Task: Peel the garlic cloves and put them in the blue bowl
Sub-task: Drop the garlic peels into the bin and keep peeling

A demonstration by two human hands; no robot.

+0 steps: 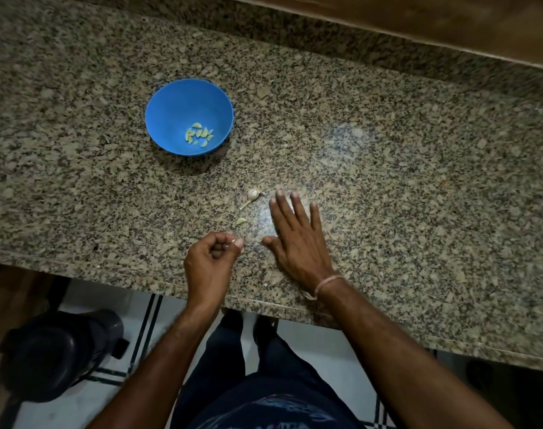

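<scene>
Holding peeled cloves [198,134], blue bowl [171,97], left fingers [237,243] pinching a white scrap [233,240], right fingers [287,209] flat, spread

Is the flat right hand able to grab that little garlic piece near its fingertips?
Probably yes. The right hand lies flat and holds nothing, and the garlic piece sits on bare counter just left of its fingertips.

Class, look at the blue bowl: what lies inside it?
Inside the blue bowl, a small heap of peeled garlic cloves lies on the bottom. Nothing covers them; whether more cloves lie beneath the heap cannot be seen.
</scene>
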